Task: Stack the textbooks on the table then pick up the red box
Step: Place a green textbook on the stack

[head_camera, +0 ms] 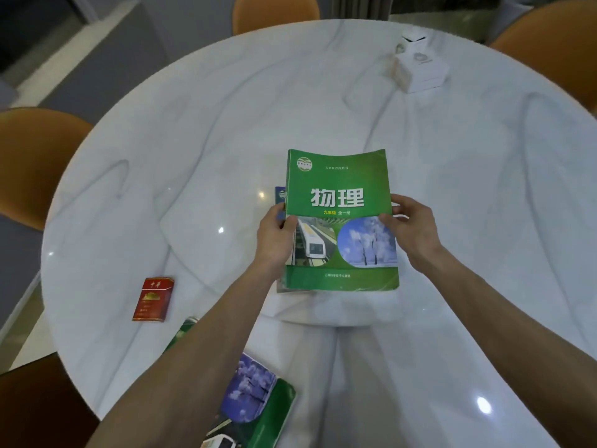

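A green textbook (pixel 339 202) lies in the middle of the round white marble table (pixel 226 124), on top of another book whose blue corner (pixel 280 195) sticks out at its left. My left hand (pixel 274 237) grips the green textbook's left edge, thumb on the cover. My right hand (pixel 410 231) holds its right edge. A second green textbook (pixel 258 405) lies near the front edge, partly under my left forearm. The red box (pixel 153 299) lies flat at the front left, apart from both hands.
A white tissue box (pixel 420 67) stands at the far right of the table. Orange chairs stand around it: one at the far side (pixel 274 11), one at the left (pixel 32 156), one at the far right (pixel 555 50).
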### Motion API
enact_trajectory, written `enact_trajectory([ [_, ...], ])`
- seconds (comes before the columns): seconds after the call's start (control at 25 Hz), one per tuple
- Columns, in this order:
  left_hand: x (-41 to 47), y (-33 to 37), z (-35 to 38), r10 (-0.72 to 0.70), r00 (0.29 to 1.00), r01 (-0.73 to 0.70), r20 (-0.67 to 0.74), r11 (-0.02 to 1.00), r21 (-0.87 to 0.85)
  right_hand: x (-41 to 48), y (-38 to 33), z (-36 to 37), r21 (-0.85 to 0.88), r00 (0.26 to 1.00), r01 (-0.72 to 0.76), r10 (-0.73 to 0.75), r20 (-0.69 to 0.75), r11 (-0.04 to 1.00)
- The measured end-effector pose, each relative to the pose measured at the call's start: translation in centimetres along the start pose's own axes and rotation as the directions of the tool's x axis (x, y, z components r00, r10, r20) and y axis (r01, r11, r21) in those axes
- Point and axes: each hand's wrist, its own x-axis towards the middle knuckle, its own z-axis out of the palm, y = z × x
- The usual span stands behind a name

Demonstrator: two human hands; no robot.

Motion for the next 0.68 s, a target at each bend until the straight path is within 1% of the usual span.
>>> enact_trajectory([
  [0.16,2.7,-1.0,0.2,-0.070,0.995,0.075,-0.070,0.994,0.076,3.4,0.7,3.4,-0.097,0.999,-0.034,0.033,-0.005,0.995],
  [0.36,3.8,-3.5,0.6,-0.131,0.987,0.145,-0.090,0.974,0.175,4.6,3.2,5.7,-0.187,0.995,-0.092,0.097,0.020,0.978],
  [0.44,3.9,-4.4,0.7,-0.103,0.991,0.121,-0.083,0.963,0.242,4.4,4.2,5.8,-0.222,0.995,-0.097,0.103,0.015,0.970],
  [0.56,4.2,-5.0,0.6,-0.022,0.997,0.051,-0.078,0.918,0.394,4.3,5.0,5.8,-0.293,0.998,-0.063,0.068,0.009,0.954],
  [0.68,4.3,-5.7,0.7,-0.003,0.994,0.061,-0.112,0.850,0.523,4.7,5.2,6.0,-0.399,0.998,-0.026,0.045,0.038,0.917],
])
